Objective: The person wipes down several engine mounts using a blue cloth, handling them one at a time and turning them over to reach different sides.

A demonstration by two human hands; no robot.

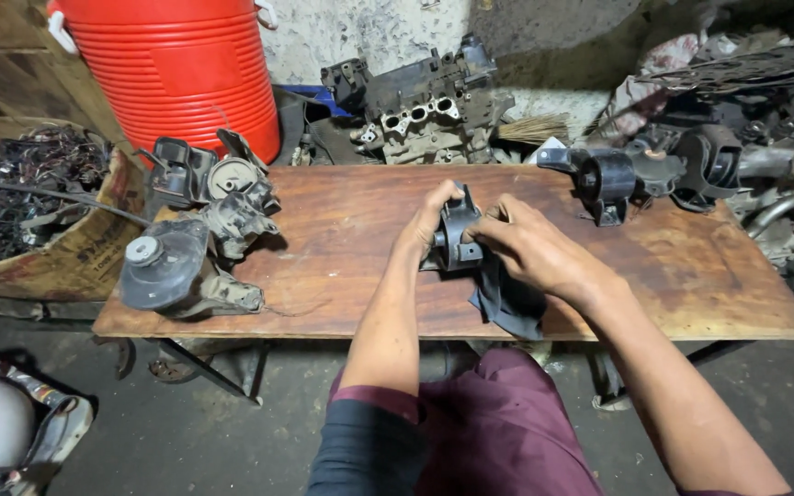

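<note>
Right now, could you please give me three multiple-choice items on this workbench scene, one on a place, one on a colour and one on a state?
1. Where does the dark metal mount that both hands grip sit?
A. mid-bench
B. on the floor
C. inside the cooler

2. What colour is the big cooler behind the wooden bench?
A. blue
B. red
C. yellow

3. How is the left hand?
A. hanging free below the bench
B. flat on bare wood
C. closed on the mount

Answers: 1 A, it rests on the planks between the left hand and the right hand. 2 B, its ribbed wall is red. 3 C, its fingers wrap the mount's top.
</note>
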